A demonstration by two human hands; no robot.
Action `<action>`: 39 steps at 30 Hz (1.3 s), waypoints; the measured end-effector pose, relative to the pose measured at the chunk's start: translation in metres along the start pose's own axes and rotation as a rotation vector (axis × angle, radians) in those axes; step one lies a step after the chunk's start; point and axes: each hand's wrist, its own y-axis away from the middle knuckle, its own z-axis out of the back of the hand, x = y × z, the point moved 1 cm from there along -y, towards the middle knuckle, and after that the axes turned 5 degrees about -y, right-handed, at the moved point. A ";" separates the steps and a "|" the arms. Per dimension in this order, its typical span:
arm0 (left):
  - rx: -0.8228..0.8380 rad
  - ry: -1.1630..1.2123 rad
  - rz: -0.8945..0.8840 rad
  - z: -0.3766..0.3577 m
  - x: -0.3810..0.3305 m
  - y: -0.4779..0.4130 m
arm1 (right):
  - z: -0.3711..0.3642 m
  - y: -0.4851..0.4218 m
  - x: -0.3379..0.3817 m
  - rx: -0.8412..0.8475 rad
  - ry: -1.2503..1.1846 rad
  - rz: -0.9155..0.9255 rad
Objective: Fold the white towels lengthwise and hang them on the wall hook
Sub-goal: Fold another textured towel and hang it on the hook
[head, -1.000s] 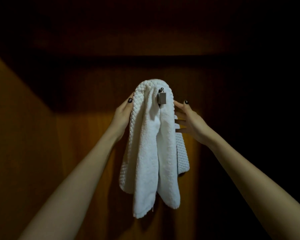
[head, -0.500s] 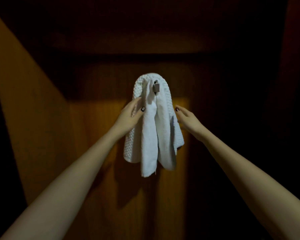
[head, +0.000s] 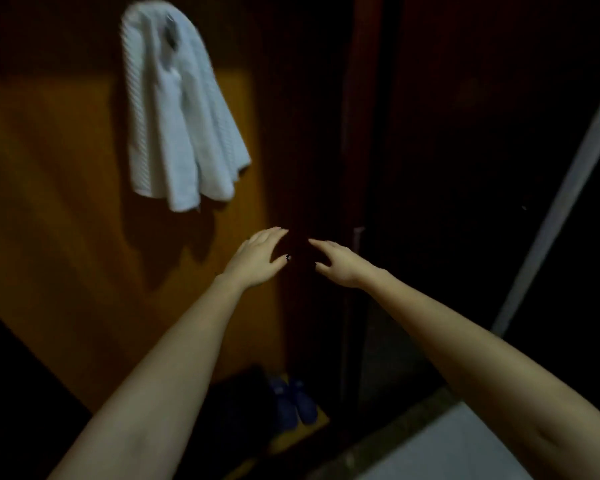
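Dim room. At the left, a wall (head: pixel 49 168) of smooth orange-brown wood catches a patch of light. In the upper left a white towel (head: pixel 177 109) hangs against it over a hook (head: pixel 169 36), which shows only as a small dark blur near the towel's top. The towel is thick and soft. Its left fold has a ribbed weave and its middle a smoother pile, and it falls in rounded pleats to an uneven lower edge. Nothing touches it.

Below and right of it, near the centre, the left hand (head: pixel 260 254) is held forward, fingers straight, thumb apart. Its grip is wide and holds nothing. At the bottom centre, blue shoes (head: pixel 293 403) sit at the foot of the wall. Just right of centre the right hand (head: pixel 340 263) mirrors the left, grip wide and empty, well apart from the towel. Further right comes dark wood, then pale floor (head: pixel 447 445) in the lower right and a pale slanted strip (head: pixel 568 188) at the right edge.

This towel looks hung, so the step in hand is probably letting go and fetching another. To do it well, check that the weight sits evenly on both sides of the hook so the towel cannot slide off. Then match the next towel's long edges before draping its middle over the hook.
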 end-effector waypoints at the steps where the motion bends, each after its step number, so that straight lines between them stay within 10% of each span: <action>1: 0.063 0.001 -0.017 -0.022 -0.019 0.008 | -0.007 0.025 -0.024 0.015 0.002 -0.048; 25: 0.831 0.113 -0.773 -0.411 -0.582 0.042 | 0.019 0.517 -0.495 -0.101 -0.254 -1.183; 39: 1.131 0.219 -0.897 -0.714 -0.688 0.117 | -0.163 0.642 -0.715 -0.047 -0.361 -1.353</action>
